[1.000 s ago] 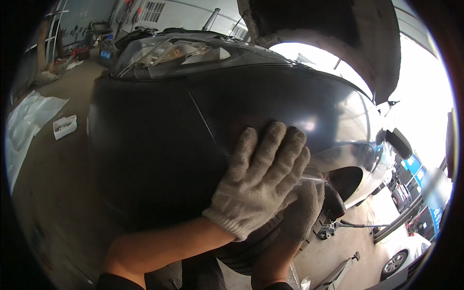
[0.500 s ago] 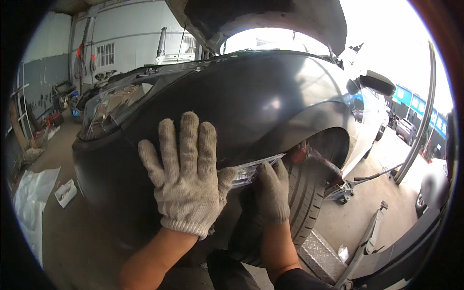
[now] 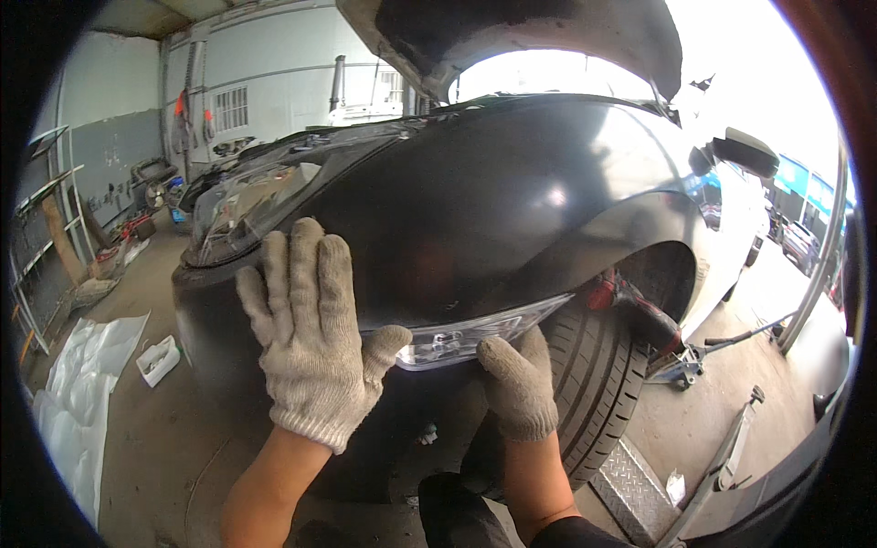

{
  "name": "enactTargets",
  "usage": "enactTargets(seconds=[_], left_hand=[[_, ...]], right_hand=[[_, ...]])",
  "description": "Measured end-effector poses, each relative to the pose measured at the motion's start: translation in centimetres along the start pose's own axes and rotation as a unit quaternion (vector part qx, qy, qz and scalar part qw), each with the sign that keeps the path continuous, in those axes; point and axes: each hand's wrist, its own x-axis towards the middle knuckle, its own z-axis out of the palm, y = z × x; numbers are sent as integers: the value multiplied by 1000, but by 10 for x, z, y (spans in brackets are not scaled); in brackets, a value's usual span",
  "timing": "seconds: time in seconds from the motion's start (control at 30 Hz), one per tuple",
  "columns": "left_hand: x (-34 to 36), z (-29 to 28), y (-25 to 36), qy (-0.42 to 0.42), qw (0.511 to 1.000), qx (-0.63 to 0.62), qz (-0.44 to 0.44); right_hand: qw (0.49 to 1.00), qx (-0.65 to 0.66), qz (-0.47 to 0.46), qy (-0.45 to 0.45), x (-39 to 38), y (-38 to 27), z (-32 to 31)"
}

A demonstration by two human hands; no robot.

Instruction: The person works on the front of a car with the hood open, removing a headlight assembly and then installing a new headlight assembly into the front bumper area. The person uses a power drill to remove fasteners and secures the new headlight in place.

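A dark car with its front fender (image 3: 475, 215) toward me fills the middle. Along its lower edge sits a slim clear-lensed headlight (image 3: 448, 345). My left hand (image 3: 315, 342), in a grey knit glove, lies flat against the dark front corner, fingers spread upward; its thumb reaches the headlight's left end. Gloved alike, my right hand (image 3: 519, 388) is at the headlight's right part by the wheel. Its thumb touches the lens's lower edge, and the fingers bend around the outer end, their tips partly hidden.
To the right stands the front tire (image 3: 598, 388), with a red and black power tool (image 3: 630, 306) in the wheel arch. Beyond it are a floor jack (image 3: 681, 365) and a lift arm (image 3: 735, 443). Plastic sheeting (image 3: 87, 374) and a white box (image 3: 158, 361) lie left. The hood (image 3: 530, 36) is raised.
My left hand has shifted left along the car, uncovering more of the headlight. The right hand stays at its outer part. The whole view has swung slightly left.
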Motion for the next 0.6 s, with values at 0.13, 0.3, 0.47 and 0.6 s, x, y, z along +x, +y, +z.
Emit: enactTargets(seconds=[0.13,0.3,0.47,0.6], left_hand=[[-3,-10,-9,-22,997,-75,3],[-2,-18,-13,-43,991,-128,0],[-1,-22,-9,-22,990,-137,-25],[1,-26,-10,-30,989,-142,-33]], right_hand=[[1000,-7,7,6,-1,0,1],[1000,8,-17,13,-2,4,-2],[999,-10,-28,32,-4,4,3],[998,27,-35,38,-4,12,9]])
